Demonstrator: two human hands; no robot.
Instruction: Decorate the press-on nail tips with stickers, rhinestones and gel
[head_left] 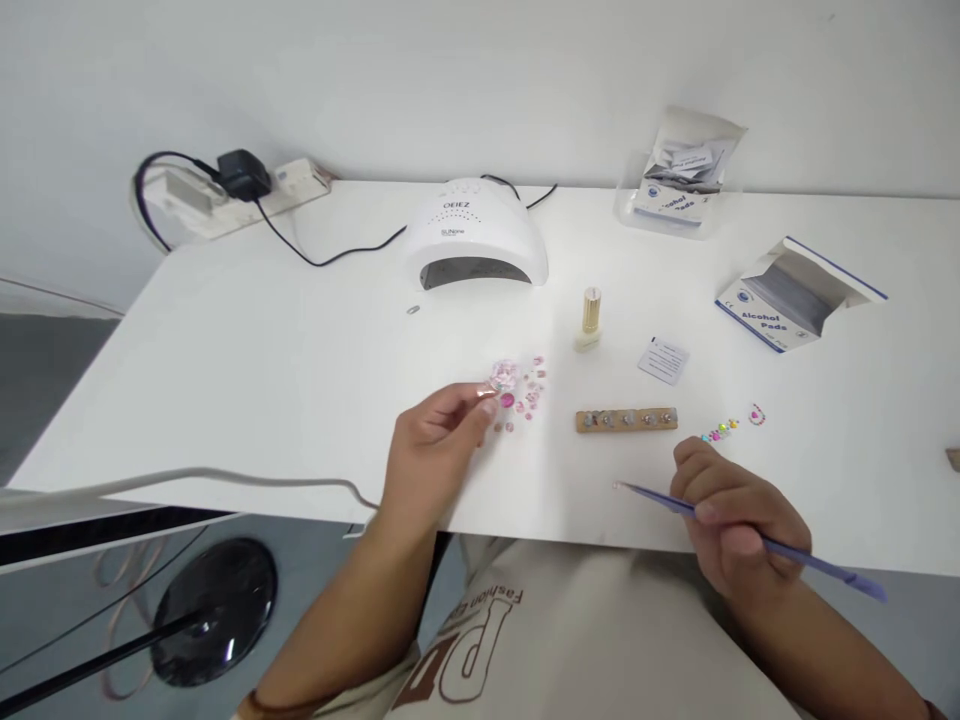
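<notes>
My left hand [439,440] pinches thumb and forefinger together beside a pile of small pink gems [531,395]. Something small and shiny shows at those fingertips; whether it is a held piece or a fingernail I cannot make out. A clear pinkish flower-shaped cluster [504,375] and a round magenta gem [508,400] lie right by them. My right hand [739,520] is closed around purple tweezers [814,563], whose tip points left above the table with a tiny pale pink bit at its end. Beyond that tip lies a wooden strip [626,420] bearing several small silvery pieces.
A white nail lamp [480,235] stands at the back, its cord running to a power strip [300,180]. A gold-capped bottle [590,318], a white sachet [664,360], an alcohol pads box [765,318] and colourful gems [722,431] are on the right. A white cable [225,476] crosses the front left.
</notes>
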